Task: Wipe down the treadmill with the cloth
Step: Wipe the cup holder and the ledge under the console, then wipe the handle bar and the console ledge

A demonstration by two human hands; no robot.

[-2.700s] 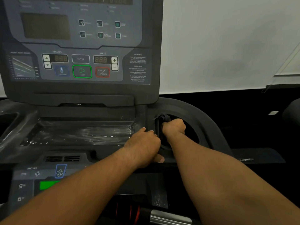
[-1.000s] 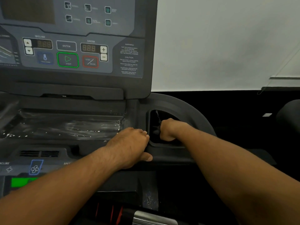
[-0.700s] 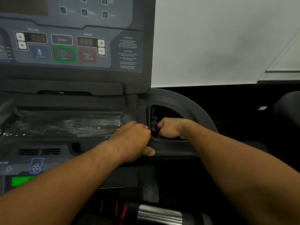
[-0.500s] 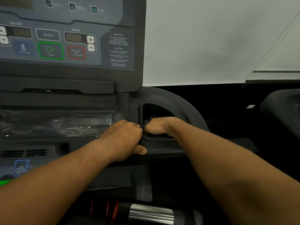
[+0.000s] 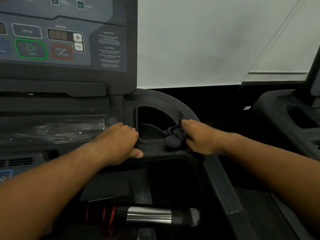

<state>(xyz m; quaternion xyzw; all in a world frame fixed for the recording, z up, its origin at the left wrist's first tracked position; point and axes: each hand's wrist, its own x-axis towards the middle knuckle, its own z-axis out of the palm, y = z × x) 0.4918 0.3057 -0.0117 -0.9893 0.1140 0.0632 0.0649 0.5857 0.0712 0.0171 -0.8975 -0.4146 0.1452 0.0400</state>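
Cloth (image 5: 174, 135), dark, crumpled, in right hand (image 5: 199, 137)

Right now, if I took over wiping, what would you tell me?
Left hand: no cloth, braced on the cup holder's left rim.
Right hand: gripping the dark cloth at the holder's right front rim.
Done: the tray under the console shows wet streaks.
Left: I'd guess the holder's rim, the console and the handlebar; none looks wet.
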